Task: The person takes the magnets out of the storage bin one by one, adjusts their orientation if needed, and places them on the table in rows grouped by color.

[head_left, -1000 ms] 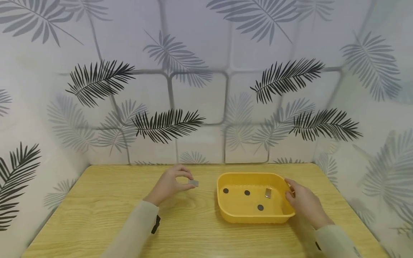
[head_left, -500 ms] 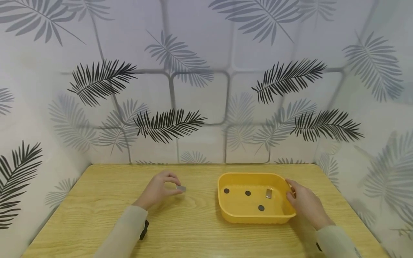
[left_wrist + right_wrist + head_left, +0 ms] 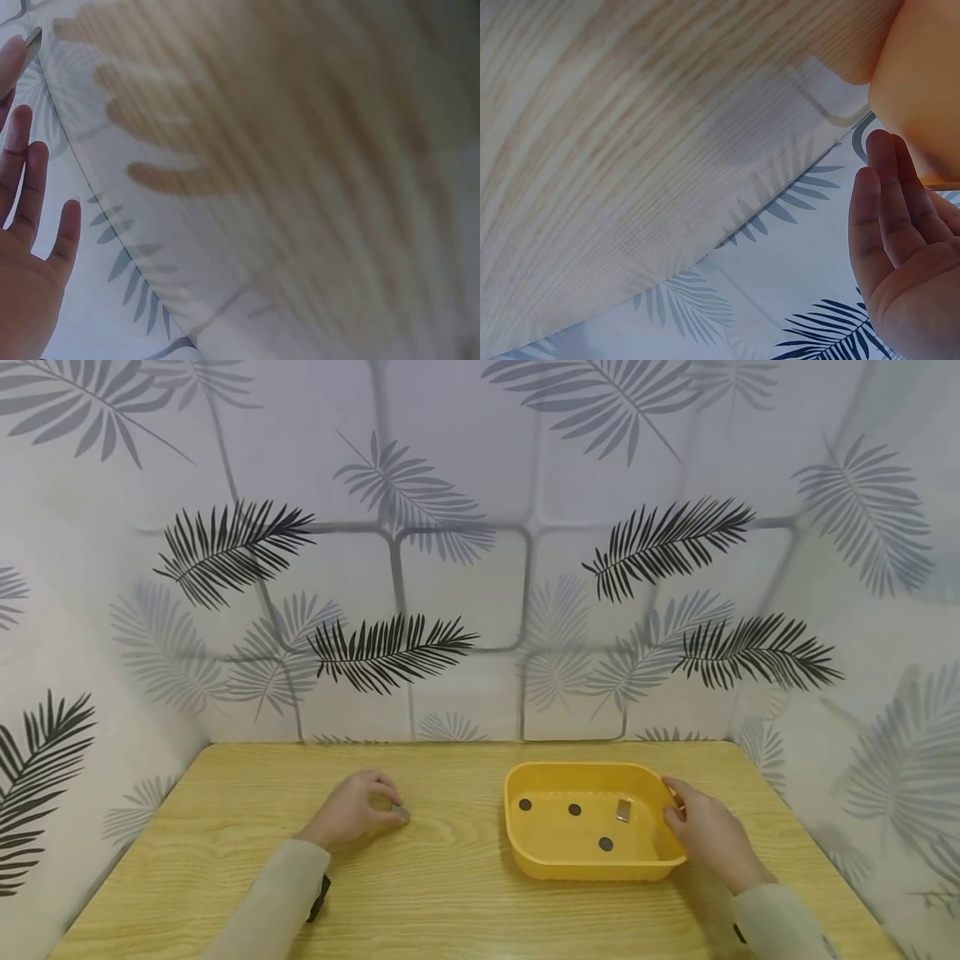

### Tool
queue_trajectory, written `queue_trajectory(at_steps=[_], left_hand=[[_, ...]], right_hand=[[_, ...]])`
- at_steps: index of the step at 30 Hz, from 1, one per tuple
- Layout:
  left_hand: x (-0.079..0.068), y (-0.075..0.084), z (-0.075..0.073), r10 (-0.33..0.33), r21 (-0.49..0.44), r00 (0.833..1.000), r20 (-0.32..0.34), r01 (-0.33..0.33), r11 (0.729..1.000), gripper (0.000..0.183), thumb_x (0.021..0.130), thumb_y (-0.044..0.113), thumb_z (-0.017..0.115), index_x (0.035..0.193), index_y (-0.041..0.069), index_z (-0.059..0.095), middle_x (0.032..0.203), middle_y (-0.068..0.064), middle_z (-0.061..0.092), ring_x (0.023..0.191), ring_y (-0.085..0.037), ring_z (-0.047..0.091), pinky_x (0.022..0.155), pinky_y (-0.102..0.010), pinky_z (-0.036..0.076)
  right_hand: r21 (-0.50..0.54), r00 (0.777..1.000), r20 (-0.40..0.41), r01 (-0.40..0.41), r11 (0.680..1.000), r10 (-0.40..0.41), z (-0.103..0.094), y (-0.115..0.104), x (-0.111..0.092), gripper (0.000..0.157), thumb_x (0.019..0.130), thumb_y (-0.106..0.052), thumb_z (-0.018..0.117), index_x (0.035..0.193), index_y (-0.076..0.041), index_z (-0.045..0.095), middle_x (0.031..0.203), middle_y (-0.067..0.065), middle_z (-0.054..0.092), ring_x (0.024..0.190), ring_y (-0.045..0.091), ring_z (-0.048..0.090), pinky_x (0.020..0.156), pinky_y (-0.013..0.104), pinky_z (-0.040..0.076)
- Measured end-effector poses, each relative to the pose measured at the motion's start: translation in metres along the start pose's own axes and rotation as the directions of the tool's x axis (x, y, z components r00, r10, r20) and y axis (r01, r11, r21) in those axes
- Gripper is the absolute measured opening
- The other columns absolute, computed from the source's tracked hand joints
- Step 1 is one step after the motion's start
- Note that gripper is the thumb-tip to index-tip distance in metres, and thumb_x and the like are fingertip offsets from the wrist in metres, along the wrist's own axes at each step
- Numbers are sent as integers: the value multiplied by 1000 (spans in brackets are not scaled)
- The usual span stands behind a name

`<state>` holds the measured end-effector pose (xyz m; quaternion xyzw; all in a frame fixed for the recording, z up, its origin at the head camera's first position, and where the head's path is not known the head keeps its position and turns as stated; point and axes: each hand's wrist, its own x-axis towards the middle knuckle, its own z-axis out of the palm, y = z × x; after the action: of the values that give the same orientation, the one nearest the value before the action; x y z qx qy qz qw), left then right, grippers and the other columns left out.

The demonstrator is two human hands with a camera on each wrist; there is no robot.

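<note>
My left hand [image 3: 352,810] is low over the left middle of the table, pinching a small flat grey rectangular piece [image 3: 401,813] between thumb and forefinger. In the left wrist view the thin edge of that piece [image 3: 33,43] shows at the fingertips; the other fingers are loosely extended. My right hand [image 3: 708,835] holds the right rim of a yellow plastic basin [image 3: 592,871], with thumb and forefinger at the rim. Its other fingers lie along the outer wall in the right wrist view. Inside the basin are three dark round discs [image 3: 606,844] and a silver rectangular piece [image 3: 623,810].
The wood-grain table [image 3: 450,918] ends at the back against a white wall covering [image 3: 465,693] printed with leaves. Its surface is glossy, mirroring the hand in the left wrist view.
My left hand has moved left and down toward the table, carrying the grey piece away from the basin. The right hand and basin stay where they were.
</note>
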<state>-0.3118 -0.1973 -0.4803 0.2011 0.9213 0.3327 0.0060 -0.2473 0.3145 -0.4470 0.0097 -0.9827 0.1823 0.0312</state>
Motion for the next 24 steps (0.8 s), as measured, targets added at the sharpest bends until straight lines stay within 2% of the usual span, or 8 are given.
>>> queue_trajectory(at_steps=[4,7,11,17,24], left_hand=[[-2,-5,-3,-51,60,999,13,50,997,12,82,34,88,83,28,78,104,9,67,104,-16,60,97,-46,51],[-4,-9,-5,-64,94,998,22,62,994,12,82,34,88,83,28,78,104,8,67,103,-17,61,96,-46,52],[-5,-12,-9,-70,116,997,36,65,991,10,82,30,88,84,25,80,104,6,67,101,-18,62,94,-46,53],[-6,-10,-14,-124,114,990,62,117,987,8,83,26,87,86,24,80,108,4,65,104,-19,60,94,-47,53],[-7,-10,-16,-113,133,991,74,103,986,6,84,24,86,86,23,80,110,1,64,102,-21,60,93,-48,53]], right_hand=[[-5,1000,0,-4,1000,4,-1,-1,0,52,99,-13,61,146,6,49,109,23,71,82,22,64,67,38,56],[-8,1000,0,-3,1000,3,-1,-1,0,52,99,-13,61,146,6,48,109,23,71,83,23,65,67,39,56],[-11,1000,4,0,1000,0,-1,0,0,52,99,-13,60,147,6,48,110,24,71,83,23,65,68,40,56],[-16,1000,4,5,1000,-5,-1,0,0,52,99,-13,60,146,6,48,110,24,71,83,23,66,67,41,56],[-19,1000,-2,6,1000,-6,-1,-1,0,52,99,-13,61,146,6,49,110,25,71,83,24,66,68,42,57]])
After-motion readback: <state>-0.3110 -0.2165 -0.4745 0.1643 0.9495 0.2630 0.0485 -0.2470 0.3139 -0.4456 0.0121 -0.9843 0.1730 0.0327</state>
